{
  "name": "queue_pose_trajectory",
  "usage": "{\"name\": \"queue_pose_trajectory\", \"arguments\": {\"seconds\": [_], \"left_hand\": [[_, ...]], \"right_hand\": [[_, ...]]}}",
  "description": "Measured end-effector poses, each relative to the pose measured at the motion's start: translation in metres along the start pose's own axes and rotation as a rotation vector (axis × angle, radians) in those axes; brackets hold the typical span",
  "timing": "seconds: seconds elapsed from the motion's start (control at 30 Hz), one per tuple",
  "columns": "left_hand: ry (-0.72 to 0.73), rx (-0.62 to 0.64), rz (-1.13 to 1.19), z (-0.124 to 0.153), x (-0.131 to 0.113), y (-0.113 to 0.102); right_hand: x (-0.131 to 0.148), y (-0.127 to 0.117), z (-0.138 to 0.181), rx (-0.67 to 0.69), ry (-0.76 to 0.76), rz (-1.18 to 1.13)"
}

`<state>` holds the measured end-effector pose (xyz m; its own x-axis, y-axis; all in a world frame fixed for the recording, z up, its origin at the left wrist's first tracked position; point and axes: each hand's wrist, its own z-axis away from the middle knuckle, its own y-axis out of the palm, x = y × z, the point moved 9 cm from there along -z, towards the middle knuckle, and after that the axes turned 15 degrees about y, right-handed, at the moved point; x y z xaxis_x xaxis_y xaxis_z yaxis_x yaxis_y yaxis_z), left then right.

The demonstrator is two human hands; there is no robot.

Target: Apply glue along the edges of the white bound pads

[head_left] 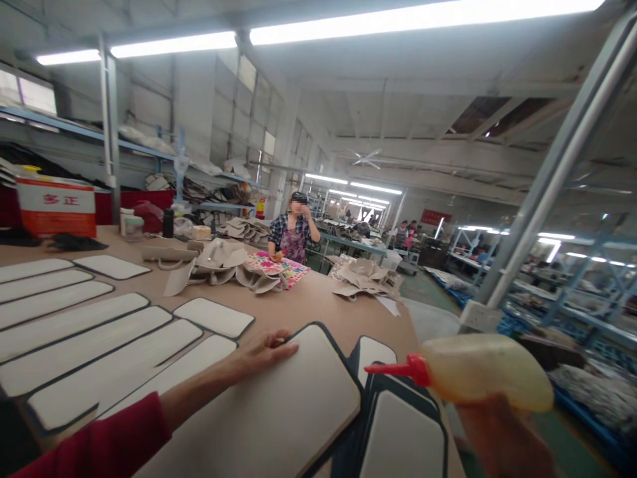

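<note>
My left hand (263, 350) lies flat, fingers stretched out, on the far edge of a large white panel with a dark rim (279, 411) on the brown table (318, 299). A red sleeve covers that forearm. My right hand (502, 438) is at the lower right, wrapped round a yellowish squeeze bottle (485, 372) with a red nozzle (398, 367) that points left, above a stack of smaller dark-rimmed panels (398, 431).
Several long white panels (99, 345) lie in rows on the left of the table. Beige bag pieces (219, 262) and a flowered cloth (279, 267) lie farther back, where a person in a plaid shirt (293, 236) stands. A steel post (557, 172) rises at right.
</note>
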<state>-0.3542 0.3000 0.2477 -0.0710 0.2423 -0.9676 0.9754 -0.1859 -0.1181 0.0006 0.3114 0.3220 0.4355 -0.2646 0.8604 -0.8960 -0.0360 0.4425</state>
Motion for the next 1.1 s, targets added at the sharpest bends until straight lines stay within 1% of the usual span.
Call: {"name": "queue_pose_trajectory", "arguments": {"seconds": [0.1, 0.23, 0.3, 0.43, 0.53, 0.63, 0.8, 0.97, 1.1], "left_hand": [[-0.008, 0.120, -0.060, 0.006, -0.010, 0.010], [0.033, 0.276, -0.208, 0.016, -0.033, 0.023], [0.058, 0.351, -0.245, 0.019, -0.042, 0.031], [0.088, 0.449, -0.265, 0.024, -0.050, 0.041], [0.101, 0.484, -0.259, 0.026, -0.052, 0.046], [0.111, 0.498, -0.265, 0.028, -0.052, 0.047], [0.109, 0.513, -0.213, 0.031, -0.052, 0.050], [0.116, 0.513, -0.211, 0.032, -0.054, 0.049], [0.121, 0.518, -0.207, 0.032, -0.052, 0.048]], "right_hand": [[0.008, 0.019, -0.007, 0.016, 0.024, -0.007], [0.010, 0.050, -0.013, 0.186, 0.039, 0.106], [0.008, 0.056, -0.015, 0.220, 0.059, 0.130], [0.008, 0.061, -0.014, 0.200, 0.091, 0.135], [0.010, 0.067, -0.011, 0.244, 0.096, 0.147], [0.009, 0.068, -0.009, 0.327, 0.089, 0.157], [0.001, 0.064, -0.007, 0.527, 0.121, 0.192], [0.006, 0.059, -0.001, 0.527, 0.106, 0.187], [-0.003, 0.060, 0.007, 0.660, 0.180, 0.197]]}}
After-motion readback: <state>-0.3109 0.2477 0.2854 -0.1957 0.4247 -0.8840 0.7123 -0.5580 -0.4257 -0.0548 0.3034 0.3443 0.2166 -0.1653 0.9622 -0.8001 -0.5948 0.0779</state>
